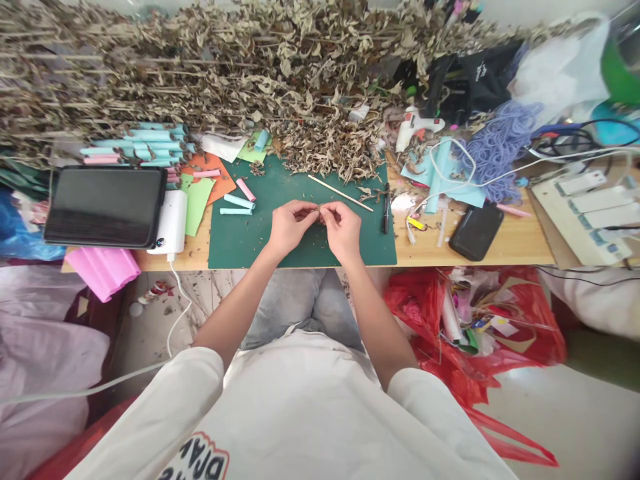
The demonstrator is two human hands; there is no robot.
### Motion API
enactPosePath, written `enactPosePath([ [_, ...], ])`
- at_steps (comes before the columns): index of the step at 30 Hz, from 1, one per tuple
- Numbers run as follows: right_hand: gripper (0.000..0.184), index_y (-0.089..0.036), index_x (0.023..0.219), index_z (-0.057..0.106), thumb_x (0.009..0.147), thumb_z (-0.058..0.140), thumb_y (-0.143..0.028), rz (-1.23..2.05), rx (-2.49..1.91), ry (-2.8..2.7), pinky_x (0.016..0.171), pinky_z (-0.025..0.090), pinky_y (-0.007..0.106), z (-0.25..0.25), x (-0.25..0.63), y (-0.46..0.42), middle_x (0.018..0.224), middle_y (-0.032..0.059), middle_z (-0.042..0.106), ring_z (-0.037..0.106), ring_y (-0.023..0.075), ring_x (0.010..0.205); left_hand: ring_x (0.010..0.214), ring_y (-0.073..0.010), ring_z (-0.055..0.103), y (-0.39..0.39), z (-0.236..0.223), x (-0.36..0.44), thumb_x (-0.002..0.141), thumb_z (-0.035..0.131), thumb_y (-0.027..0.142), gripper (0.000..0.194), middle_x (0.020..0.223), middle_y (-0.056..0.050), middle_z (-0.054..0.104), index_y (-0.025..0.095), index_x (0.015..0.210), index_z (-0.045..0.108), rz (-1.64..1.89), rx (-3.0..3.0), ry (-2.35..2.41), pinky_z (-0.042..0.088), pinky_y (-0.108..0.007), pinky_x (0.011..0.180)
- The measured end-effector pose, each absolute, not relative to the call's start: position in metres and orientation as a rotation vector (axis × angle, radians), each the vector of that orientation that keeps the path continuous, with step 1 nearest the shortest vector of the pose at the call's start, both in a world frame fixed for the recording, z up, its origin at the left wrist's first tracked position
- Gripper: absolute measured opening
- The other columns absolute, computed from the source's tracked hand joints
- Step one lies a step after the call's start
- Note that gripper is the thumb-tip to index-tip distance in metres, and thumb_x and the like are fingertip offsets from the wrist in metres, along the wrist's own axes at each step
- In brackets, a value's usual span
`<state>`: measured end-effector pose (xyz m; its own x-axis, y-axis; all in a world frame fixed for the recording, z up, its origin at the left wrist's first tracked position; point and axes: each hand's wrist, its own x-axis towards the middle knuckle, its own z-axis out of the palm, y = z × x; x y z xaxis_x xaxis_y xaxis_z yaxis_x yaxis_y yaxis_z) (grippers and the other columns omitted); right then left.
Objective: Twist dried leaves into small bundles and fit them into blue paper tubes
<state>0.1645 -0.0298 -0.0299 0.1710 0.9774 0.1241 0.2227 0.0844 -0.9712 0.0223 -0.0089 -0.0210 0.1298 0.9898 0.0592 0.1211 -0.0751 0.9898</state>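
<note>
Over the green cutting mat [235, 247], my left hand [290, 227] and my right hand [344, 227] meet at the fingertips. Both are closed in a pinch on a small brown bit of dried leaf [320, 211], mostly covered by the fingers. Just beyond them a thin wooden stick [340, 193] lies slantwise on the mat. A heap of crumpled dried leaves [333, 150] covers the mat's far edge. To the left lie two light blue paper tubes [237, 207] and a pink paper tube [245, 189]. A black pen [386, 210] rests along the right edge.
Dried leafy stalks [200, 73] fill the back. At left are a tablet [105, 207], a white charger [170, 223] and stacked blue paper rolls [145, 143]. At right sit a glue gun [413, 127], a black phone [477, 231], purple cord [500, 147] and a power strip [580, 213]. A red bag [535, 327] hangs below.
</note>
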Motion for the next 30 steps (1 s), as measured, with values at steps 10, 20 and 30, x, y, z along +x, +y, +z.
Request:
enactPosePath([
  [10,0.014,-0.022,0.083,0.066,0.091,0.055,-0.026,0.672,-1.46,-1.438,0.074,0.051,0.03,-0.024,0.166,-0.03,0.08,0.002,0.071,0.065,0.0165,0.073,0.078,-0.0174,0.064,-0.012,-0.016,0.021,0.088,0.066,0.029,0.014,0.087,-0.006,0.072,0.022,0.089,0.078,1.105,1.788,1.259,0.05,-0.03,0.074],
  [20,0.015,-0.021,0.086,0.059,0.093,0.046,-0.02,0.466,-1.512,-1.649,0.078,0.048,0.033,-0.029,0.163,-0.03,0.086,0.005,0.067,0.061,0.0194,0.08,0.068,-0.0126,0.061,-0.013,-0.015,0.027,0.083,0.066,0.018,0.01,0.079,-0.004,0.07,0.018,0.08,0.075,1.16,1.821,1.297,0.049,-0.025,0.065],
  [30,0.015,-0.021,0.088,0.069,0.088,0.055,-0.016,0.57,-1.46,-1.54,0.072,0.054,0.03,-0.022,0.172,-0.03,0.089,0.004,0.072,0.066,0.0165,0.078,0.081,-0.0181,0.072,-0.001,-0.018,0.014,0.078,0.077,0.028,0.016,0.093,-0.007,0.077,0.018,0.09,0.079,1.136,1.499,1.277,0.059,-0.032,0.079],
])
